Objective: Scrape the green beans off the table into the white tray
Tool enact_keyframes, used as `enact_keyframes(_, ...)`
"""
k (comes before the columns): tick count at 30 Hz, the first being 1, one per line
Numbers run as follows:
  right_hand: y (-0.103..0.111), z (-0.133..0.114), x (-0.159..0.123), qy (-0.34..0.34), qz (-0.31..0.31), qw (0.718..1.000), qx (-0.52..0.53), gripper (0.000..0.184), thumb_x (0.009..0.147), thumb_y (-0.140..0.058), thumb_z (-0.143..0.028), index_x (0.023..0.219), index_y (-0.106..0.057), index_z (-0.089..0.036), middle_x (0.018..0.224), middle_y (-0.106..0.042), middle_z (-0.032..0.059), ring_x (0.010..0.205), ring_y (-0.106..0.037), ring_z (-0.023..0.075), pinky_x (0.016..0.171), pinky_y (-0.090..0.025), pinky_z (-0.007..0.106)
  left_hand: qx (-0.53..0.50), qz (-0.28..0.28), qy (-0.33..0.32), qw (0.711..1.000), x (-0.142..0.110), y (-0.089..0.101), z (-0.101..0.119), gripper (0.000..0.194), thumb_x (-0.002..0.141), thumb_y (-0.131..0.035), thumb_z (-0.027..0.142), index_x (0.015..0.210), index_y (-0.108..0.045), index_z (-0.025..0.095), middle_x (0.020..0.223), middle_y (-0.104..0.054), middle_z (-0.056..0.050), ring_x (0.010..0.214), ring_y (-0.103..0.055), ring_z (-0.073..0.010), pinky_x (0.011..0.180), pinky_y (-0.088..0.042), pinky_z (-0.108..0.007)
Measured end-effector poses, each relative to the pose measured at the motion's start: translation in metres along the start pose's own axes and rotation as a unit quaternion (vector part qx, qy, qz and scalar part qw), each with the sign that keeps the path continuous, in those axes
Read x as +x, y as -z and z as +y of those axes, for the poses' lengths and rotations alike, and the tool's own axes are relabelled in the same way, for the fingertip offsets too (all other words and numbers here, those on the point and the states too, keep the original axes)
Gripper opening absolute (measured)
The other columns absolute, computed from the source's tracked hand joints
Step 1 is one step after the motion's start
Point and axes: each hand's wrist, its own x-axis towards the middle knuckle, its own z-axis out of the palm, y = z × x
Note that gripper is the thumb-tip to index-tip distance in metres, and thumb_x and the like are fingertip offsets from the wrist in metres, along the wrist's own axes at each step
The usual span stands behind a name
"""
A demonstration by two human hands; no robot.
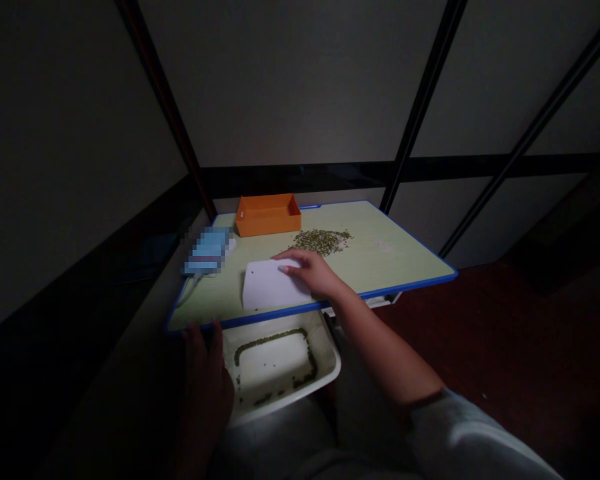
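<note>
My right hand (307,272) reaches over the table and grips a flat white card (267,285) by its right side, thumb on top. The card, with a small dark spot near its upper left corner, lies close to the table's front edge. Just beyond my fingers is a loose pile of small green seeds or grains (320,241). In deep shadow, my left hand (205,373) is beside the left end of a white tub (333,363), fingers stretched up towards the table edge. Dark green grains line the tub's bottom edges, below the tabletop.
An orange open box (269,223) stands at the back left of the pale, blue-edged table (405,257). A blurred blue object (207,252) with a white cable lies on the left. A thin pale scatter (381,245) is to the right. Dark-framed panels (300,87) rise behind.
</note>
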Motion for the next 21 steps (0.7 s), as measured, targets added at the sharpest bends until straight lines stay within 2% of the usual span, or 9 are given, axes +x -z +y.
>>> enact_keyframes(7,0.002,0.006,0.001,-0.026,-0.02,0.998,0.044,0.022,0.077,-0.065,-0.015,0.098,-0.073,-0.021,0.105,-0.073,0.0031,0.099,-0.064,0.0167,0.092,-0.046,0.033,0.007,-0.003,0.007,1.0,0.001,0.0,0.0,0.069,0.08,-0.037,0.01,0.146,-0.019,0.018,0.161,0.004,-0.016,0.147,-0.001,-0.0346,0.119,-0.02,-0.056)
enact_keyframes(15,0.006,0.003,-0.003,-0.008,-0.021,0.998,0.059,0.022,0.077,-0.066,-0.019,0.097,-0.073,-0.025,0.105,-0.073,0.0017,0.1,-0.064,0.017,0.093,-0.045,0.034,0.016,-0.012,0.006,1.0,0.001,0.001,0.0,0.069,0.081,-0.038,0.009,0.146,-0.017,0.018,0.161,0.003,-0.017,0.147,0.0,-0.0337,0.118,-0.021,-0.055)
enact_keyframes(19,0.015,-0.003,-0.008,-0.005,0.015,0.998,0.062,0.022,0.076,-0.067,-0.022,0.096,-0.073,-0.025,0.105,-0.072,0.002,0.099,-0.064,0.0176,0.094,-0.045,0.035,0.023,-0.012,0.001,1.0,0.0,0.002,-0.001,0.071,0.08,-0.038,0.009,0.147,-0.015,0.019,0.161,0.004,-0.017,0.148,0.0,-0.0332,0.118,-0.022,-0.055)
enact_keyframes(21,0.025,-0.005,-0.013,-0.009,0.071,0.995,0.073,0.027,0.074,-0.069,-0.024,0.1,-0.072,-0.024,0.107,-0.071,0.0028,0.097,-0.063,0.0179,0.09,-0.046,0.034,0.025,-0.01,-0.002,1.0,0.0,0.001,-0.002,0.072,0.08,-0.037,0.009,0.147,-0.013,0.02,0.161,0.005,-0.016,0.148,0.0,-0.0328,0.119,-0.022,-0.054)
